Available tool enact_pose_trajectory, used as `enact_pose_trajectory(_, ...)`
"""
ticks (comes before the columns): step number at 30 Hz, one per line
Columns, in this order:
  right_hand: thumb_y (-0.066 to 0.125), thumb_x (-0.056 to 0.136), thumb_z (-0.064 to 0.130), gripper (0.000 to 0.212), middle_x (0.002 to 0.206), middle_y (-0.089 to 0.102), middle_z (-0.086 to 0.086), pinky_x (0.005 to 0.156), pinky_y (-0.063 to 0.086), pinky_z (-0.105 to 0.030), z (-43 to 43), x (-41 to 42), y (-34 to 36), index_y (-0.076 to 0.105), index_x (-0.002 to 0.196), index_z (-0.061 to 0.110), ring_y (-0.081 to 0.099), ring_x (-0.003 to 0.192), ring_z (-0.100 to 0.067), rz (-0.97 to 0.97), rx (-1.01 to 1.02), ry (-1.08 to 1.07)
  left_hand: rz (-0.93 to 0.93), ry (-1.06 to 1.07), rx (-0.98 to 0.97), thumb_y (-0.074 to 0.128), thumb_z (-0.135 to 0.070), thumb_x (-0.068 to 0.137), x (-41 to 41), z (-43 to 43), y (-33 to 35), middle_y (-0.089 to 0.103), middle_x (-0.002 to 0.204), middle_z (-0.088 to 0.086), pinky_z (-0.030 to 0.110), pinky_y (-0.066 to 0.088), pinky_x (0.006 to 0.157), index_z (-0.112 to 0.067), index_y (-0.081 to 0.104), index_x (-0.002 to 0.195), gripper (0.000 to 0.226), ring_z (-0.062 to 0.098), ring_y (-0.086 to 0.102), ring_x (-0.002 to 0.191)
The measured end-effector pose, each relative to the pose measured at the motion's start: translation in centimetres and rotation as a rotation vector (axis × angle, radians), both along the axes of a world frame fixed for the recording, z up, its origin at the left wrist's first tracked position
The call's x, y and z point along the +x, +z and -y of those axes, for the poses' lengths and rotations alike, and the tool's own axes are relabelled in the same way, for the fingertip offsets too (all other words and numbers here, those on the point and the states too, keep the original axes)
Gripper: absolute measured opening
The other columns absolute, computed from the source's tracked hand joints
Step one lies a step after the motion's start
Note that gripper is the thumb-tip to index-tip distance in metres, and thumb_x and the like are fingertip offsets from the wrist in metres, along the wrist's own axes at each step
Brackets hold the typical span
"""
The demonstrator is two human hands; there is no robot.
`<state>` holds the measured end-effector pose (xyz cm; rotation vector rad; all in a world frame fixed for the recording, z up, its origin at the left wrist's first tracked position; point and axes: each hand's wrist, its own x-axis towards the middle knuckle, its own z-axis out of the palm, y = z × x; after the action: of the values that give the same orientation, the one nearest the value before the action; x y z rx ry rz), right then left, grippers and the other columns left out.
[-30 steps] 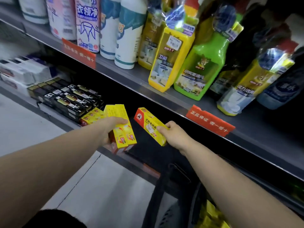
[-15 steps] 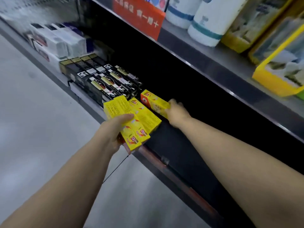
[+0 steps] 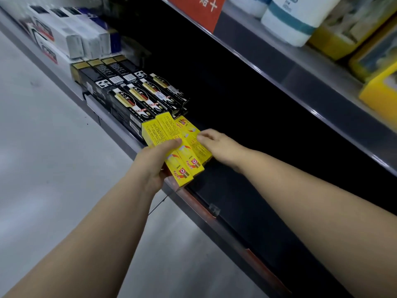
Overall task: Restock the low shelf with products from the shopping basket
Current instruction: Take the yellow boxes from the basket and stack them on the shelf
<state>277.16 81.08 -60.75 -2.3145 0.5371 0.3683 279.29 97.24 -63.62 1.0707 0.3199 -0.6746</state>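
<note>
At low shelf [image 3: 247, 186], left hand [image 3: 153, 163] clasping yellow boxes [image 3: 166, 131] pointing lengthwise into it, right hand [image 3: 219, 145] flat atop.

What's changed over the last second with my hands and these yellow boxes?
The right hand carried its single yellow box forward and down onto the low shelf, beside the black boxes; its fingertips now rest on it. The left hand still grips its bundle of yellow boxes.

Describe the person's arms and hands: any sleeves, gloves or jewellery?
The left hand and the right hand are bare: no gloves, no rings visible. The left forearm and the right forearm are uncovered, with no sleeve, watch or bracelet in view.
</note>
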Motion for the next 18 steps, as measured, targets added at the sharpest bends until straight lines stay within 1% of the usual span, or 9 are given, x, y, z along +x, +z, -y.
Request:
enact_pose_trajectory(2,0.057,0.088,0.045,0.037,0.116,0.062,0.004,0.084,0.043,-0.029,-1.5,-1.4,1.3,0.048,0.121,0.031,0.058,0.104,-0.014,-0.109,0.318,0.013,0.016,-0.021,-0.072,0.069,-0.016,0.082,-0.2,0.0,0.4,0.075,0.089,0.009,0.040,0.059,0.062,-0.012,0.065,0.103,0.021,0.025,0.072,0.076)
enact_pose_trajectory(3,0.062,0.086,0.041,0.036,0.112,0.064,0.005,0.082,0.047,-0.028,-1.9,-2.0,1.7,0.048,0.118,0.033,0.061,0.102,-0.013,-0.146,0.399,0.031,0.023,-0.029,-0.092,0.068,-0.018,0.083,-0.3,0.1,0.6,0.074,0.093,0.010,0.039,0.059,0.060,-0.011,0.065,0.107,0.025,0.026,0.072,0.079)
enact_pose_trajectory(5,0.066,0.085,0.031,0.033,0.110,0.067,0.001,0.080,0.055,-0.028,-2.1,-2.7,1.9,0.051,0.114,0.031,0.065,0.101,-0.018,-0.112,0.497,0.023,0.051,-0.052,-0.100,0.067,-0.022,0.084,-0.6,0.1,0.9,0.072,0.101,0.013,0.041,0.059,0.064,-0.009,0.063,0.115,0.034,0.028,0.071,0.086)
enact_pose_trajectory(6,0.067,0.085,0.028,0.037,0.108,0.068,-0.001,0.080,0.056,-0.028,-2.0,-3.0,2.1,0.051,0.118,0.029,0.065,0.103,-0.021,-0.085,0.528,0.003,0.068,-0.065,-0.101,0.066,-0.024,0.084,-0.7,0.0,1.0,0.071,0.104,0.014,0.043,0.059,0.069,-0.009,0.062,0.117,0.037,0.029,0.070,0.090)
enact_pose_trajectory(8,0.066,0.085,0.027,0.053,0.103,0.069,0.002,0.085,0.055,-0.030,-1.6,-3.3,2.4,0.043,0.132,0.025,0.065,0.104,-0.022,-0.075,0.543,-0.010,0.083,-0.093,-0.101,0.065,-0.025,0.084,-0.8,0.0,1.1,0.070,0.107,0.015,0.048,0.057,0.078,-0.009,0.061,0.119,0.039,0.032,0.069,0.095)
enact_pose_trajectory(10,0.063,0.086,0.031,0.062,0.104,0.066,0.008,0.091,0.050,-0.031,-1.1,-3.4,2.7,0.033,0.141,0.025,0.062,0.105,-0.016,-0.065,0.485,0.030,0.096,-0.157,-0.066,0.067,-0.022,0.083,-0.7,-0.2,1.2,0.071,0.105,0.016,0.048,0.056,0.079,-0.008,0.061,0.117,0.038,0.033,0.069,0.093)
enact_pose_trajectory(13,0.055,0.091,0.033,0.062,0.119,0.061,0.006,0.086,0.048,-0.027,-0.2,-2.6,3.5,0.023,0.145,0.031,0.057,0.113,-0.018,0.043,0.440,0.006,0.160,-0.346,0.048,0.074,-0.021,0.072,-0.6,-0.5,1.3,0.073,0.099,0.012,0.040,0.057,0.075,-0.010,0.063,0.113,0.044,0.027,0.070,0.085)
enact_pose_trajectory(16,0.057,0.092,0.022,0.061,0.109,0.068,0.004,0.082,0.055,-0.030,0.7,-1.7,4.1,0.026,0.141,0.039,0.065,0.102,-0.017,0.049,0.595,-0.030,0.193,-0.471,0.061,0.076,-0.027,0.060,-0.6,-0.7,1.5,0.075,0.090,0.006,0.032,0.058,0.063,-0.013,0.064,0.107,0.051,0.021,0.072,0.079)
enact_pose_trajectory(18,0.059,0.090,0.019,0.052,0.104,0.069,0.003,0.077,0.057,-0.029,1.1,-1.5,4.1,0.037,0.133,0.040,0.067,0.094,-0.017,0.016,0.623,-0.025,0.198,-0.457,0.056,0.076,-0.029,0.059,-0.6,-0.5,1.6,0.075,0.090,0.005,0.031,0.059,0.062,-0.013,0.064,0.107,0.052,0.021,0.072,0.080)
